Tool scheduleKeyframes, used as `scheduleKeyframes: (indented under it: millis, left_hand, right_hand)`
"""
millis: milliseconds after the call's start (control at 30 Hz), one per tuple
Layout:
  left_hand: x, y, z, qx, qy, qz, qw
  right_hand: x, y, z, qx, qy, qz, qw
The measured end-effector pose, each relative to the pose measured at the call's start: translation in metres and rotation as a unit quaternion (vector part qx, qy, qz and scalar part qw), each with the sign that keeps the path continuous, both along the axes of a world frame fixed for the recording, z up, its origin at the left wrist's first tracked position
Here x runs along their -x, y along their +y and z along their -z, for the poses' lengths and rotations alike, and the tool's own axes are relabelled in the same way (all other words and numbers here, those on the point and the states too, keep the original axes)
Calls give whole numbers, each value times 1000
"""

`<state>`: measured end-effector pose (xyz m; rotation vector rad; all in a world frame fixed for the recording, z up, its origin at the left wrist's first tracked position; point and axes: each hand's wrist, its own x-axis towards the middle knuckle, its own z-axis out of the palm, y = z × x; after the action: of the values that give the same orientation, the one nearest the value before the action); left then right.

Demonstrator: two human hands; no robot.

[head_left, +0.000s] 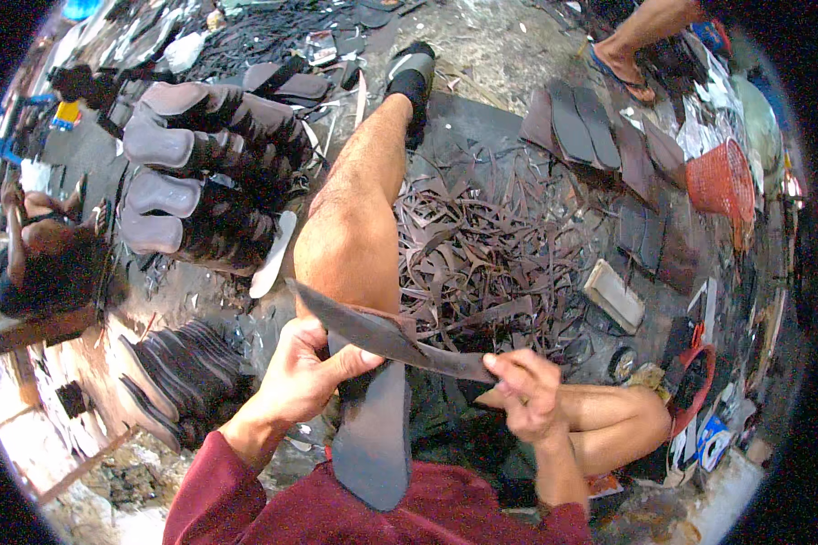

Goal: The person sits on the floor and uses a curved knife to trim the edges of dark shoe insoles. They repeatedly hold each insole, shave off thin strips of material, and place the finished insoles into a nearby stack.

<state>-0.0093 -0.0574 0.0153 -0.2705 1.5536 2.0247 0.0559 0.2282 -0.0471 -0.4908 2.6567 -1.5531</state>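
A floor-level sandal-making workshop; stacks of dark cut soles (200, 173) stand on the bare ground; a heap of curled offcut strips (491, 254) lies beside the seated worker's leg; more flat soles (582, 127) are laid out near a red mesh basket (723, 182); another person (36, 254) sits at the left.

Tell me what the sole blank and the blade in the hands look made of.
Sole blank: probably rubber or foam sheet, matte dark grey, no shine, held by the left hand. Blade: likely metal, thin and dull grey, with the right hand at its end.
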Motion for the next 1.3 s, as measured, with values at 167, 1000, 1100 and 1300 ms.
scheduleKeyframes:
  millis: [167,1000,1100,1300]
  left_hand:
    - [15,8,-21,82,-9,114,990]
    - [12,130,-26,-275,-41,-219,935]
    - [9,139,-22,-263,-69,-233,933]
    - [-7,127,10,-167,-105,-201,959]
  right_hand:
    - [70,8,-51,-58,19,-147,987]
    - [-40,-11,-49,105,-37,260,959]
    - [-89,6,-19,-3,44,261,964]
    - [-123,20,-16,-80,52,264,960]
